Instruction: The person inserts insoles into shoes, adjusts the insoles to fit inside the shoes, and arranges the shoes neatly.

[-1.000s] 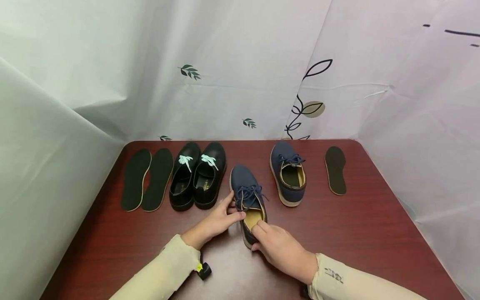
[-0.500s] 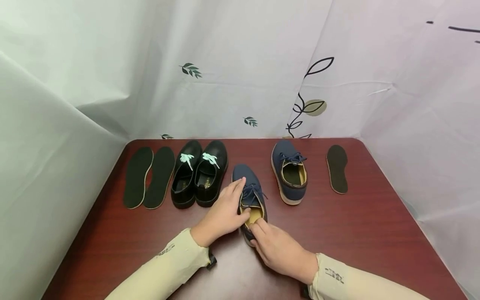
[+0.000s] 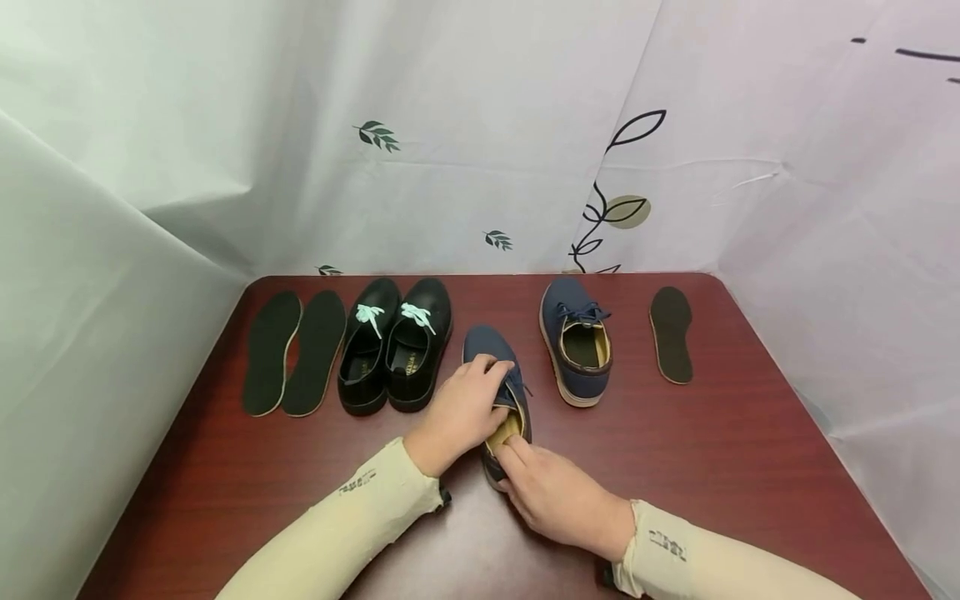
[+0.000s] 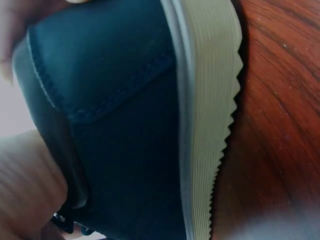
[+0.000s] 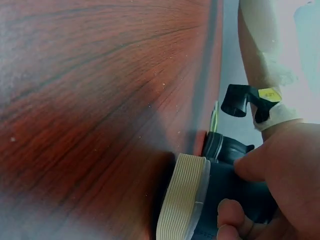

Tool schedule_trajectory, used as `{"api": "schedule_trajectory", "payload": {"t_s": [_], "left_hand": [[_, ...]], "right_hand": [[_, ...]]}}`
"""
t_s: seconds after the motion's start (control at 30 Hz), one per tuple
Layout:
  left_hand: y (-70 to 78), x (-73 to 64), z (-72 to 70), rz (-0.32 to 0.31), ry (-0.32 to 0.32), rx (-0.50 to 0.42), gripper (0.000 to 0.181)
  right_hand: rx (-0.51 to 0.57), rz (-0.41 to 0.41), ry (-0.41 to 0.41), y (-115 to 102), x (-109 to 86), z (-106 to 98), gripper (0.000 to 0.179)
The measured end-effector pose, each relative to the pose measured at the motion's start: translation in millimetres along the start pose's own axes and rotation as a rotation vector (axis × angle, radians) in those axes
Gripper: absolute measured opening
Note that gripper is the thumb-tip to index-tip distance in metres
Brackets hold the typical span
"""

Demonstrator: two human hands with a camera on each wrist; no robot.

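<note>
A navy lace-up shoe [image 3: 487,340] with a ribbed cream sole stands at the middle of the table, toe pointing away. My left hand [image 3: 467,406] lies over its laces, fingers bent across the top and thumb at the opening. Part of the laces is hidden beneath it. At the heel my right hand [image 3: 551,490] grips the shoe's back edge, with fingertips inside over the yellowish lining [image 3: 507,429]. In the left wrist view the shoe's sole [image 4: 210,110] shows close to the table. The right wrist view shows a thumb and fingers around the heel [image 5: 227,185].
The matching navy shoe [image 3: 592,382], a dark insole inside, stands behind to the right. Farther right lies a dark insole [image 3: 671,333]. Two black shoes [image 3: 426,379] with pale green laces stand at left, beside a pair of dark insoles [image 3: 266,354]. White curtains [image 3: 450,167] surround the table.
My left hand has moved from the shoe's left side up over its laces, then farther right, its fingers now bent across the top. The right hand stays at the heel.
</note>
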State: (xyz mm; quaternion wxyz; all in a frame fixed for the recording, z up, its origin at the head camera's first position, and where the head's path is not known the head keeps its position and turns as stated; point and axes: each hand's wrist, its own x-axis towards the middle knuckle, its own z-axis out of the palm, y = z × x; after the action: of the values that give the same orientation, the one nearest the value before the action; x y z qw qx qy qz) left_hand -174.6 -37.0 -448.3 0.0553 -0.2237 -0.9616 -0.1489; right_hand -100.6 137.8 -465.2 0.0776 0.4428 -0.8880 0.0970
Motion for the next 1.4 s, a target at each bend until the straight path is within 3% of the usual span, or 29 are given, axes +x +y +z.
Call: {"api": "schedule_trajectory", "payload": {"t_s": [0.17,0.37,0.5,0.67,0.8,0.93,1.13,1.23,1.33,1.4], "left_hand": [[-4.5,-3.0,0.0,0.064,0.035,0.021,0.055],[-10.4,-4.4,0.1,0.109,-0.006,0.053,0.055],[-12.7,-5.4,-0.4,0.115,-0.01,0.054,0.057],[-17.3,-4.1,-1.5,0.059,0.016,-0.059,0.041],[-21.2,-0.9,-1.7,-0.045,0.022,-0.163,0.036],[-23.7,0.4,-0.9,-0.125,0.027,-0.174,0.032],[-23.4,-1.0,1.1,-0.135,0.011,-0.178,0.035],[-25.0,-3.5,1.7,-0.096,0.043,-0.188,0.053],[-27.7,-6.3,3.4,0.022,0.119,-0.186,0.066],[-28.4,-8.2,5.2,0.111,0.168,-0.156,0.063]], "right_hand": [[0.087,0.049,-0.072,12.4,3.9,-15.3,0.034],[0.01,-0.023,0.045,41.8,7.9,-20.2,0.042],[0.051,-0.051,0.096,49.2,4.9,-13.4,0.04],[0.105,-0.028,0.123,51.1,2.4,-10.8,0.037],[0.085,-0.005,0.094,49.4,4.4,-13.8,0.045],[0.093,0.059,0.02,48.0,8.9,-18.3,0.063],[0.16,0.15,-0.042,48.7,15.3,-24.8,0.092],[0.202,0.175,-0.061,49.4,18.3,-26.8,0.102],[0.254,0.211,-0.091,49.6,21.6,-28.5,0.106],[0.291,0.236,-0.106,49.9,23.0,-29.2,0.107]]}}
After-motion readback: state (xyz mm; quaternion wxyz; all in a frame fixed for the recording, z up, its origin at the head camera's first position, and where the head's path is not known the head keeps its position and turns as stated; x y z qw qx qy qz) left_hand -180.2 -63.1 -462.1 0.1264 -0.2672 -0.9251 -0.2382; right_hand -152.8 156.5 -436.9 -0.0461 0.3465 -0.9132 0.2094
